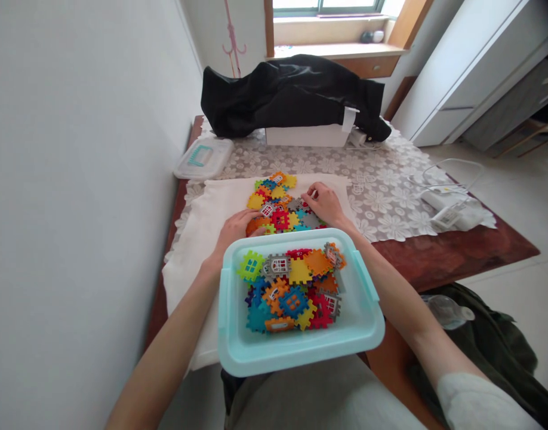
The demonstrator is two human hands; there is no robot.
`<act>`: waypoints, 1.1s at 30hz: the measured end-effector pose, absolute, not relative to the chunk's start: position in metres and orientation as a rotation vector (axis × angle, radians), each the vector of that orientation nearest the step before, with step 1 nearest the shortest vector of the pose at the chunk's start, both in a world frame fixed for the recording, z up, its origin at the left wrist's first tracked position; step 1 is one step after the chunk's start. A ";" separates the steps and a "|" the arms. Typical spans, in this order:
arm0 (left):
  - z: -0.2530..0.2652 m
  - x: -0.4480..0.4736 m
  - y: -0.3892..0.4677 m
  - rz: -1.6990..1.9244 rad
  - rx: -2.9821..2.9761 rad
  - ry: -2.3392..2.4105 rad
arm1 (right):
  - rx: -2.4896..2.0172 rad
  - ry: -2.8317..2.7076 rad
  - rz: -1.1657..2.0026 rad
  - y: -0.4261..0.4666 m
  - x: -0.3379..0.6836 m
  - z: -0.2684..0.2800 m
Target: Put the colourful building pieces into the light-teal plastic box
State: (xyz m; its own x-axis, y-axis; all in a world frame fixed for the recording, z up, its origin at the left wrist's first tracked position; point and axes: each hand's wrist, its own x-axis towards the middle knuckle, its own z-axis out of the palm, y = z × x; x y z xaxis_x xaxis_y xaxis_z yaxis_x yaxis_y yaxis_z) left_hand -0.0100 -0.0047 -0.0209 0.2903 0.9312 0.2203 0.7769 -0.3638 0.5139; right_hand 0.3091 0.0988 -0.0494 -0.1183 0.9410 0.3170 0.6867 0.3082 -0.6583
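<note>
A heap of colourful plastic interlocking building tiles (pixel 280 220) lies on a white cloth. My left hand (pixel 237 229) is at the heap's left side, its fingers and thumb closed around the edge of an orange tile (pixel 256 225). At the right side, my right hand (pixel 324 203) has its fingers curled in a pinch by some grey tiles; what lies between the fingertips is hidden. Nearer my body, between my forearms, a light blue plastic tub (pixel 363 310) holds many more such tiles (pixel 294 301), some with window-shaped cutouts.
The white cloth (pixel 197 263) covers part of a lace tablecloth (pixel 390 197). A clear lid (pixel 205 158) with a teal handle lies back left. Behind stands a white box under a black cover (pixel 296 89). Plastic-wrapped items (pixel 455 209) lie right; a bottle (pixel 448 312) rests on a dark bag.
</note>
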 end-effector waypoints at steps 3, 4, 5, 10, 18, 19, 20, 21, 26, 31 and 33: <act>-0.016 -0.010 -0.006 0.737 2.225 1.596 | -1.510 -1.904 0.412 0.096 0.311 -0.048; -0.015 -0.011 -0.007 0.746 2.215 1.604 | -1.514 -1.919 0.402 0.095 0.311 -0.047; -0.014 -0.011 -0.007 0.755 2.206 1.609 | -1.517 -1.937 0.396 0.093 0.311 -0.045; -0.014 -0.009 -0.007 0.725 2.210 1.637 | -1.553 -2.080 0.414 0.085 0.309 -0.037; -0.013 -0.011 -0.008 0.562 2.288 1.605 | -1.471 -2.142 0.456 0.086 0.306 -0.040; -0.014 -0.011 -0.007 0.601 2.279 1.590 | -1.463 -2.139 0.454 0.086 0.306 -0.040; -0.016 -0.012 -0.006 0.647 2.260 1.575 | -1.453 -2.137 0.451 0.086 0.306 -0.040; -0.017 -0.012 -0.006 0.689 2.237 1.557 | -1.438 -2.142 0.447 0.086 0.307 -0.040; -0.023 -0.014 -0.006 0.785 2.159 1.426 | -1.343 -2.240 0.437 0.085 0.310 -0.038; -0.021 -0.013 -0.008 0.737 2.217 1.399 | -1.292 -2.297 0.441 0.083 0.311 -0.035; -0.021 -0.012 -0.007 0.686 2.250 1.423 | -1.292 -2.303 0.443 0.083 0.311 -0.035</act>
